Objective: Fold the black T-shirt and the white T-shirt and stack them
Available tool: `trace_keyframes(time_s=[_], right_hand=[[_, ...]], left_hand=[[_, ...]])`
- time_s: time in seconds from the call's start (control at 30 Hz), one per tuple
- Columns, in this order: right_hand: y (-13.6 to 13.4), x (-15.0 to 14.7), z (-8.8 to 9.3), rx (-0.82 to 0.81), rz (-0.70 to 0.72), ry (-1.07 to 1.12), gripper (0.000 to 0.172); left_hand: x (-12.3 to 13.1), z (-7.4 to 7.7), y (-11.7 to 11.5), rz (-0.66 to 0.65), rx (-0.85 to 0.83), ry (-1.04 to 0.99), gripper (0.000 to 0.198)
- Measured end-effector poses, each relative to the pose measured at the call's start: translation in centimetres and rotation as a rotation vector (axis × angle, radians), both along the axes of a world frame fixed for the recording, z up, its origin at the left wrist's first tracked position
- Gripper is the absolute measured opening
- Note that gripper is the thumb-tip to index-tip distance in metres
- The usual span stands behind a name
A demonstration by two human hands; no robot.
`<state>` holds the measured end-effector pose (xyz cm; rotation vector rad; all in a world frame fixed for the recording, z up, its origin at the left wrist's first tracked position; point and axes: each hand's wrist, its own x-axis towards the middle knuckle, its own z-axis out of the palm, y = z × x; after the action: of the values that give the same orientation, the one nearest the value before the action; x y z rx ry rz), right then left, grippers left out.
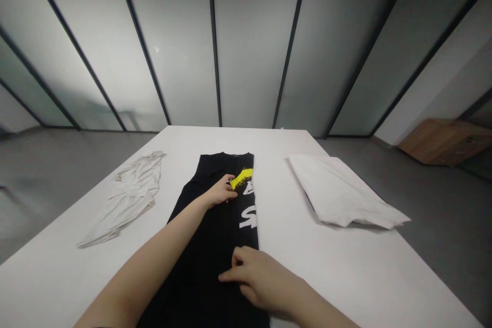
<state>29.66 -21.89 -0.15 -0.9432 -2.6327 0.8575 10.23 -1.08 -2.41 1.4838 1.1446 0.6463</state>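
A black T-shirt with yellow and white print lies folded lengthwise down the middle of the table, its neckline at the far end. My left hand rests on its upper part by the yellow patch, thumb and forefinger apart with no cloth visibly gripped between them. Nearer to me, my right hand is over the right edge of the shirt. Its forefinger points left across the black cloth, the thumb stands apart and the other fingers curl. The shirt's near end runs out of view between my forearms.
On the left of the white table lies a crumpled white garment. A flatter folded white cloth is on the right, reaching the table's right edge. Behind stand frosted glass panels; a wooden box is on the floor at right.
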Motion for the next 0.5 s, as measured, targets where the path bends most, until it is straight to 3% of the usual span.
trace_keyframes(time_s=[0.27,0.5], right_hand=[[-0.4,-1.1,0.0,0.131,0.083,-0.078,0.014],[-0.4,-0.7,0.6,0.099,0.16,0.041,0.014]], left_hand=[[2.0,0.4,2.0,0.172,0.139,-0.009,0.054],[2.4,0.2,2.6,0.245,0.096,-0.125,0.052]])
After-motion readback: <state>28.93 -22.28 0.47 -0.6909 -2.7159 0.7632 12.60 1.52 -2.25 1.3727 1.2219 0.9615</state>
